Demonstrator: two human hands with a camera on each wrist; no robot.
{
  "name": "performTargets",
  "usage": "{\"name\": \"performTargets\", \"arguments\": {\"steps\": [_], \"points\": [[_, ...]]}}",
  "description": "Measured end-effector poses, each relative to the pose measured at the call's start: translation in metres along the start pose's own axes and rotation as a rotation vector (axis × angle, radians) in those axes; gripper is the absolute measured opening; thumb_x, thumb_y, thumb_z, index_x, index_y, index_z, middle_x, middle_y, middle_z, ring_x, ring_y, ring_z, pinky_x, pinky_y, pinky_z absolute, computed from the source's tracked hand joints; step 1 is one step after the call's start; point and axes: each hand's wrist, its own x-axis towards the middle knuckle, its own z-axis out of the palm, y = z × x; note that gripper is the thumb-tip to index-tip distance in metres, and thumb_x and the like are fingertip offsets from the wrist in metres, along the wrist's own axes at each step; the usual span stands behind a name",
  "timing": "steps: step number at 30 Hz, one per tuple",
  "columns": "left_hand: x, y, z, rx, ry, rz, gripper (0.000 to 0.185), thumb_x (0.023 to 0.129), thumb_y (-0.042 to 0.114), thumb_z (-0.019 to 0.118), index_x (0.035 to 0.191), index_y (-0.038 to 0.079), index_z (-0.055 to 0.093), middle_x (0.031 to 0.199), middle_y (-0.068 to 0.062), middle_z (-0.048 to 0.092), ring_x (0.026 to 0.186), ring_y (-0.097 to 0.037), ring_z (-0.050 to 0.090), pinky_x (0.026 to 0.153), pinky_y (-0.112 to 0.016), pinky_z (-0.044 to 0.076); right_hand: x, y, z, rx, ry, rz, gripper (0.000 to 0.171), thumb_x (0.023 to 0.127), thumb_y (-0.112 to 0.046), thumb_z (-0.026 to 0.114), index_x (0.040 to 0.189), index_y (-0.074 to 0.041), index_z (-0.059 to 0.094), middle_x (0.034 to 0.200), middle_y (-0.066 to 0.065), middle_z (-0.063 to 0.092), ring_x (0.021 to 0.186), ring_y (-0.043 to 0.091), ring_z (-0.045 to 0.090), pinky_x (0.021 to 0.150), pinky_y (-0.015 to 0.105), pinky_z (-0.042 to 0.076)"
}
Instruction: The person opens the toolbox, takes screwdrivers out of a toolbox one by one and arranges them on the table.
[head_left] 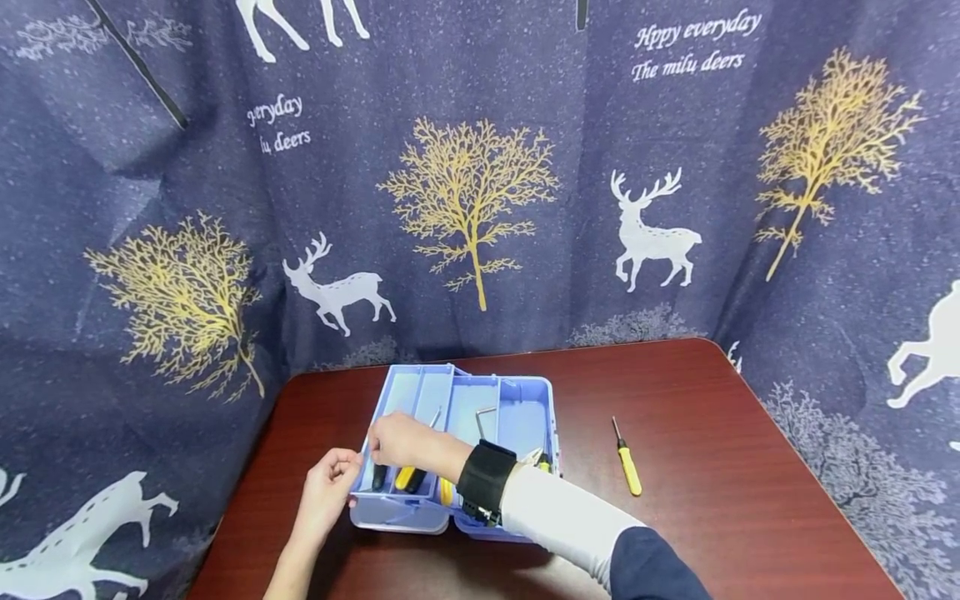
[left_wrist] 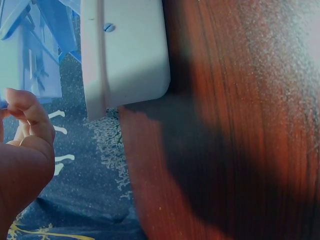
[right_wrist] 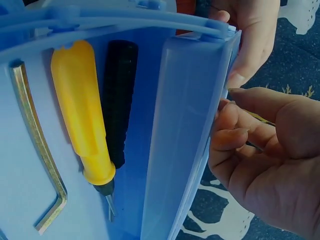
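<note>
- Dark blue curtain point(head_left: 510, 75) covers the background behind a reddish-brown table point(head_left: 750, 500); on it we count three gold trees, and two whole white deer with others cut off.
- Writing on the curtain reads "Hppy everyday" and "The milu deers"; further left we see parts of the same words. We can read no brand on any tool.
- Near the table's left side, the blue toolbox point(head_left: 522, 417) stands open, its compartments spread out.
- Our head view alone shows one yellow-handled screwdriver point(head_left: 628, 468) lying on the bare table, well apart to the right of the toolbox, and one pair of pliers point(head_left: 534, 457) partly hidden by the right forearm, which wears a black band point(head_left: 487, 479).
- Our right wrist view shows more plainly what lies inside: one yellow handle point(right_wrist: 80, 110), one black handle point(right_wrist: 120, 100) beside it and one bent metal rod point(right_wrist: 39, 145).
- Only the left wrist view brings a pale panel point(left_wrist: 132, 55) close, with one small round blue fitting point(left_wrist: 109, 27).
- One left hand point(head_left: 327, 483) pinches the toolbox's near left corner.
- One right hand point(head_left: 401, 439) has its fingers curled beside the toolbox's left edge; we cannot tell whether they hold anything.
</note>
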Motion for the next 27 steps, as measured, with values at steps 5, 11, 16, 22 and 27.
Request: {"name": "performTargets", "arguments": {"steps": [5, 11, 16, 22, 27], "points": [[0.0011, 0.0012, 0.0003, -0.008, 0.003, 0.004, 0.015, 0.102, 0.003, 0.063, 0.103, -0.011, 0.059, 0.068, 0.002, 0.059, 0.049, -0.008, 0.051, 0.041, -0.022, 0.048, 0.0025, -0.001, -0.001, 0.0, -0.025, 0.015, 0.025, 0.096, -0.014, 0.073, 0.071, -0.016, 0.07, 0.066, -0.009, 0.055, 0.067, 0.008, 0.051, 0.062, 0.015, 0.039], [0.0026, 0.0019, 0.0005, -0.016, -0.002, 0.004, 0.014, 0.102, 0.003, 0.064, 0.103, -0.01, 0.06, 0.067, 0.002, 0.059, 0.049, -0.01, 0.051, 0.041, -0.024, 0.049, 0.0043, -0.0009, -0.0023, -0.029, -0.054, -0.004, 0.038, 0.095, -0.014, 0.073, 0.061, -0.018, 0.055, 0.057, -0.01, 0.039, 0.061, 0.007, 0.043, 0.058, 0.015, 0.033], [0.002, 0.0007, 0.0001, -0.02, -0.004, 0.007, 0.014, 0.102, 0.002, 0.063, 0.103, -0.01, 0.059, 0.067, 0.002, 0.059, 0.048, -0.01, 0.051, 0.041, -0.025, 0.049, 0.004, -0.0014, -0.001, -0.051, -0.088, -0.012, 0.036, 0.097, -0.016, 0.073, 0.064, -0.018, 0.059, 0.057, -0.01, 0.039, 0.062, 0.007, 0.044, 0.057, 0.016, 0.034], [0.0009, -0.0001, 0.0006, -0.029, -0.001, -0.003, 0.016, 0.102, 0.004, 0.063, 0.103, -0.011, 0.059, 0.068, 0.001, 0.06, 0.049, -0.01, 0.051, 0.041, -0.022, 0.048, 0.0021, -0.004, 0.0005, -0.078, -0.082, -0.007, 0.037, 0.097, -0.019, 0.072, 0.064, -0.016, 0.056, 0.058, -0.008, 0.036, 0.061, 0.008, 0.044, 0.055, 0.016, 0.032], [0.0003, -0.0014, 0.0003, -0.027, 0.001, -0.007, 0.016, 0.102, 0.005, 0.063, 0.104, -0.01, 0.059, 0.068, 0.002, 0.059, 0.048, -0.01, 0.051, 0.041, -0.022, 0.048, 0.0022, -0.0026, 0.0044, -0.107, -0.053, -0.035, 0.042, 0.097, -0.019, 0.072, 0.062, -0.016, 0.05, 0.058, -0.008, 0.033, 0.062, 0.008, 0.042, 0.057, 0.016, 0.031]]}}
